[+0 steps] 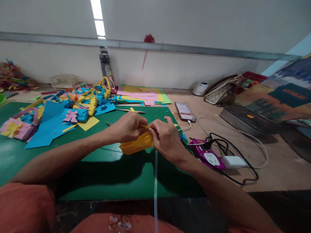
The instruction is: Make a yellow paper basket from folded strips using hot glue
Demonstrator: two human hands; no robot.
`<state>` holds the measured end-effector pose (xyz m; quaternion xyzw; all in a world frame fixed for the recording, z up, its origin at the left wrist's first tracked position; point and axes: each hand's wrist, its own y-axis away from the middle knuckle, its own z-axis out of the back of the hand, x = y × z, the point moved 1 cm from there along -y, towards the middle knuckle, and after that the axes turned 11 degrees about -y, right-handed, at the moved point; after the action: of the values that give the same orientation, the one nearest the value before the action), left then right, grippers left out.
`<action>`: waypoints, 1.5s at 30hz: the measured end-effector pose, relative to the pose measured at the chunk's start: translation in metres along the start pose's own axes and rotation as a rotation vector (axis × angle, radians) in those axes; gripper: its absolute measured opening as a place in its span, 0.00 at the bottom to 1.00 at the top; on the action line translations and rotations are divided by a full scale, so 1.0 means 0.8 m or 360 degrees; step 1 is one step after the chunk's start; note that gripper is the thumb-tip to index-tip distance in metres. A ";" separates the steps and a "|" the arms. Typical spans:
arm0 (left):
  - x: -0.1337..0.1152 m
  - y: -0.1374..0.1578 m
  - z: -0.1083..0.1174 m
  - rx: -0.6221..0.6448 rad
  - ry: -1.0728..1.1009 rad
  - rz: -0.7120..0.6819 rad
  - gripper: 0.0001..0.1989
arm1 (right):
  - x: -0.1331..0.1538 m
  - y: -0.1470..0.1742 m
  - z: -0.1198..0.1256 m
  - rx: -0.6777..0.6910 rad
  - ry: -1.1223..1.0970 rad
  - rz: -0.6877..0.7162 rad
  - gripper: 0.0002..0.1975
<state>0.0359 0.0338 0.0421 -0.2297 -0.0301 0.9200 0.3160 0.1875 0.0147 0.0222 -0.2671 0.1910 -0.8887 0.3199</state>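
My left hand (130, 127) and my right hand (167, 138) meet over the green mat (109, 184), both with fingers pinched. Between them they hold a small yellow paper basket (137, 145) by its upper part, where a narrow yellow strip shows at the fingertips. Parts of the basket are hidden behind the fingers. From below my right hand, a thin translucent stick (155, 187) runs down toward my lap; its upper end is hidden, and I cannot tell whether it is held. Scissors (131, 111) lie on the mat beyond my hands.
Finished-looking paper baskets (85, 103) and a blue sheet (46, 126) cover the left side. Coloured paper (141, 95) is stacked at the back. At right are a phone (184, 111), a purple power strip (206, 153), loose cables (256, 176) and a dark case (247, 119).
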 end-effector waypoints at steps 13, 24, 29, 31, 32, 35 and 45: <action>0.019 -0.011 0.016 0.0630 0.0264 0.0027 0.11 | -0.001 -0.009 0.006 0.0163 -0.0399 -0.0378 0.10; 0.025 -0.014 -0.012 0.0473 0.0570 0.0217 0.09 | 0.004 -0.003 0.002 0.0204 -0.0313 -0.0218 0.10; 0.022 -0.013 -0.006 0.0523 0.0564 0.0191 0.07 | 0.002 -0.002 -0.001 0.0214 -0.0256 -0.0179 0.09; 0.021 -0.012 -0.004 0.0520 0.0503 0.0159 0.06 | 0.001 -0.002 -0.002 0.0207 -0.0248 -0.0174 0.09; 0.021 -0.011 -0.002 0.0523 0.0464 0.0144 0.06 | 0.001 -0.002 -0.002 0.0203 -0.0249 -0.0171 0.09; 0.020 -0.009 0.001 0.0530 0.0367 0.0096 0.06 | 0.002 -0.003 -0.001 0.0184 -0.0261 -0.0168 0.10; 0.027 -0.011 0.015 0.0653 0.0309 0.0007 0.10 | 0.001 -0.009 0.007 0.0161 -0.0296 -0.0288 0.10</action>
<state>0.0206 0.0546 0.0463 -0.2481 0.1888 0.8811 0.3556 0.1868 0.0181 0.0304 -0.3479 0.0908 -0.8938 0.2679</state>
